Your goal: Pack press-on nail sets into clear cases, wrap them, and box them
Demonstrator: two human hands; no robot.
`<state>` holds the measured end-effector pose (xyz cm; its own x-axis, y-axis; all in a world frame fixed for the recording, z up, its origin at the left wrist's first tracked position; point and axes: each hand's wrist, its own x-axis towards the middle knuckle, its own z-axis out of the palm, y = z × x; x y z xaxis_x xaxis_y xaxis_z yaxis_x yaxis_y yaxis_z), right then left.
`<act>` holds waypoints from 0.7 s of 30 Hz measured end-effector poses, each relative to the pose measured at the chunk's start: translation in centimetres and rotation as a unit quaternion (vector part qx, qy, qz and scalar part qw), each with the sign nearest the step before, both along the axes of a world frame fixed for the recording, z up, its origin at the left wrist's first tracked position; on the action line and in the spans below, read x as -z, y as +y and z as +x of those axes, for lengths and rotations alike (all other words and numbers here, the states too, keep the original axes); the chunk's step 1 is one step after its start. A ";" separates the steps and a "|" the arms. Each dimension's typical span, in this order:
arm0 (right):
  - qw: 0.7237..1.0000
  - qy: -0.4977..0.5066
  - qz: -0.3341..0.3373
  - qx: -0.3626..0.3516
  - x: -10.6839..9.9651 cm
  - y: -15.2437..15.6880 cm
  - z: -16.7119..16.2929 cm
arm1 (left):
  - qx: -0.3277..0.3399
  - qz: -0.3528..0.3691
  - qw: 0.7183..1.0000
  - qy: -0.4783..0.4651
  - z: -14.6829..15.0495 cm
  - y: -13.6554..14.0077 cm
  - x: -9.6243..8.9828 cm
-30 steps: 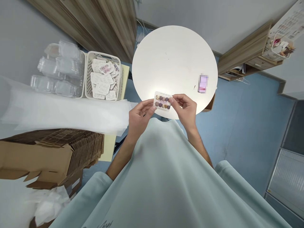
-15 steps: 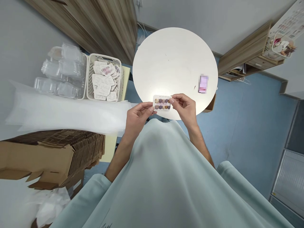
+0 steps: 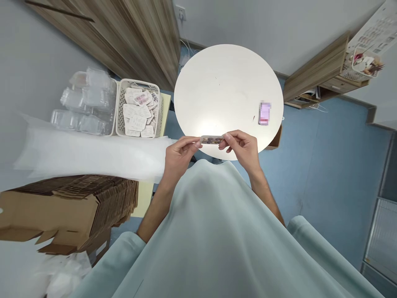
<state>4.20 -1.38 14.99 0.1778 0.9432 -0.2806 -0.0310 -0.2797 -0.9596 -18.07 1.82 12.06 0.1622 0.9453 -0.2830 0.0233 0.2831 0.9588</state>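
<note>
A small white card (image 3: 212, 140) bearing two rows of round pieces in cream, purple and brown is held over the near edge of the round white table (image 3: 226, 78). It is tilted so that I see it at a steep slant. My left hand (image 3: 179, 156) pinches its left end between thumb and fingers. At the right end, my right hand (image 3: 245, 150) grips the card with thumb and forefinger, the other fingers curled. What is printed on the card cannot be read at this angle.
On the table's right side lies a pixelated pinkish phone-like object (image 3: 264, 113). To the left stand a white basket (image 3: 119, 108) of similar cards, clear plastic boxes (image 3: 96, 97), white sheets (image 3: 93, 157) and stacked flat cardboard (image 3: 102, 203). A wooden cabinet (image 3: 322, 68) stands at right.
The card has tipped from facing me to a steep slant, with both hands still holding its ends. The whole view has shifted slightly, with the surroundings lower in the picture.
</note>
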 end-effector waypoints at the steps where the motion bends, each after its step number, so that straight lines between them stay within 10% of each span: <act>1: 1.000 -0.004 -0.002 0.003 -0.1 -0.1 0.1 | 0.004 -0.006 1.000 0.000 0.0 0.1 0.0; 21: 1.000 -0.011 -0.009 -0.013 1.9 -2.1 -0.7 | 0.007 0.040 0.998 -0.055 -0.4 1.3 1.0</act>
<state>3.47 -3.49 13.05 0.1591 0.9422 -0.2948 -0.0025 -0.2983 -0.9545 -18.44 3.14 11.10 0.2008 0.9617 -0.1864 -0.0804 0.2059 0.9753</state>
